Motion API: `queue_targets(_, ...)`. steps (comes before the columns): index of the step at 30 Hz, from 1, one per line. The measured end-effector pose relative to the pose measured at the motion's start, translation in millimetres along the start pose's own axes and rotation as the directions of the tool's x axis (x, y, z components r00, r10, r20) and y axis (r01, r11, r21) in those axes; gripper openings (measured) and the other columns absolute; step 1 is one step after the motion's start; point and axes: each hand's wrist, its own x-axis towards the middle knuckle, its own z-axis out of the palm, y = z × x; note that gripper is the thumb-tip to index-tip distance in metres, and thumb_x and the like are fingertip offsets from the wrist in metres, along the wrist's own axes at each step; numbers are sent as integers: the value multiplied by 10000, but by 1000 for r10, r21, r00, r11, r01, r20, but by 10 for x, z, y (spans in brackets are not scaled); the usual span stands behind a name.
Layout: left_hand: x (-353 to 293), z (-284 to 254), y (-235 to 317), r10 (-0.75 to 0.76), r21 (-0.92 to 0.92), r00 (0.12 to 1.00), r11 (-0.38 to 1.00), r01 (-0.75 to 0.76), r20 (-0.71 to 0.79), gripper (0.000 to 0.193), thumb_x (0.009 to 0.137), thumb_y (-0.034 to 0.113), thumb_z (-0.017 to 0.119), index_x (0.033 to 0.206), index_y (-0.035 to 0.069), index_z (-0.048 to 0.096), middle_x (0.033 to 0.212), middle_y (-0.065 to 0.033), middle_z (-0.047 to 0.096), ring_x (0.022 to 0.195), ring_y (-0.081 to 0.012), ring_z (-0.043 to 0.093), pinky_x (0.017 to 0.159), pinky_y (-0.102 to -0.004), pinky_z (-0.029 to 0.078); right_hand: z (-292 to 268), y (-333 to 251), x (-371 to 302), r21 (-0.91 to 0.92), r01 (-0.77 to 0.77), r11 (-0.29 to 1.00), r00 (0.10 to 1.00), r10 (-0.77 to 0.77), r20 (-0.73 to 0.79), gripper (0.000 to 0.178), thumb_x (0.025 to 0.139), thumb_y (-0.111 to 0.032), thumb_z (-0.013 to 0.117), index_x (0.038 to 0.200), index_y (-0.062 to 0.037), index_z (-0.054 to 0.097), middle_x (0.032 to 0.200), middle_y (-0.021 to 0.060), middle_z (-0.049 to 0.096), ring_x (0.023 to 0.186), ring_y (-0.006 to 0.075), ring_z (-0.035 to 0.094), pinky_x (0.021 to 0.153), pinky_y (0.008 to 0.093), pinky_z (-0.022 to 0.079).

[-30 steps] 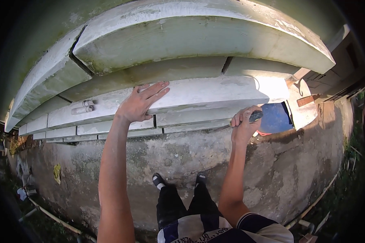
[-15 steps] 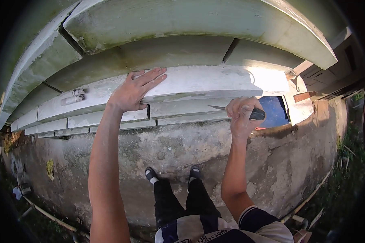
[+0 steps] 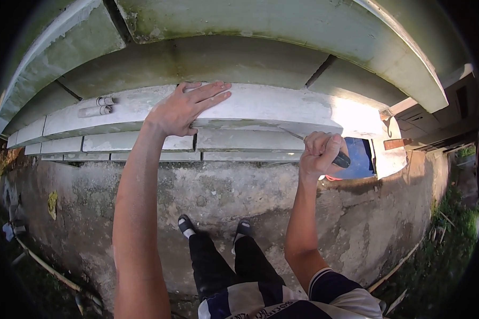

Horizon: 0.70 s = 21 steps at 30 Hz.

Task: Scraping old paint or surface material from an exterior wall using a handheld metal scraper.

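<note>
Head view — left hand (image 3: pixel 176 112) splays over chalky ledge (image 3: pixel 282 103), right hand (image 3: pixel 319 153) clenches smooth-handled, slim-bladed tool (image 3: pixel 342 159).

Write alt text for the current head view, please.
A person's left hand rests on a white ledge; the right hand grips a black-handled tool near the ledge's front edge. Two pale cylinders lie on the ledge, further left.

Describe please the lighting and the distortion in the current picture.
Head view: sunlight washes out the white ledge at its right end; head view: the upper slab bows, probably from fisheye bending; head view: the thin blade looks faint, picture corners black.
</note>
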Motion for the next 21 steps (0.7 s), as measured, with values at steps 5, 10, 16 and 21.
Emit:
queue_targets(5,1,27,5,-13,-14,1000,1000,13,16,1312,608,198,937,1633,286,124,1702,61,185,1524,-197,301,1207,-503,337,5,-36,18,3,-38,999,999,38,13,435,1032,-115,554,652,-81,346,497,4,364,413,100,346,389,276,276)
queue_targets(10,11,27,-7,-12,-12,1000,1000,12,25,1323,606,200,939,1634,292,111,1702,65,182,1525,-193,298,1212,-509,333,44,-53,47,-73,-75,994,997,74,-11,406,1040,-154,509,665,-99,363,516,-13,309,425,95,296,421,271,258)
queue_targets(16,14,-7,-8,-12,-18,1000,1000,13,25,1330,598,194,940,1635,289,113,1702,64,185,1527,-196,293,1213,-513,332,65,-16,82,-106,-64,992,998,67,20,407,1043,-155,500,665,-97,361,519,-14,318,425,95,286,423,274,254)
queue_targets(21,45,-7,14,-9,-15,1000,1000,9,25,1326,589,181,936,1635,275,127,1704,51,184,1529,-200,292,1211,-512,331,46,-54,99,-97,-48,994,998,52,38,410,1050,-157,483,667,-104,347,518,-17,315,424,93,282,423,273,252)
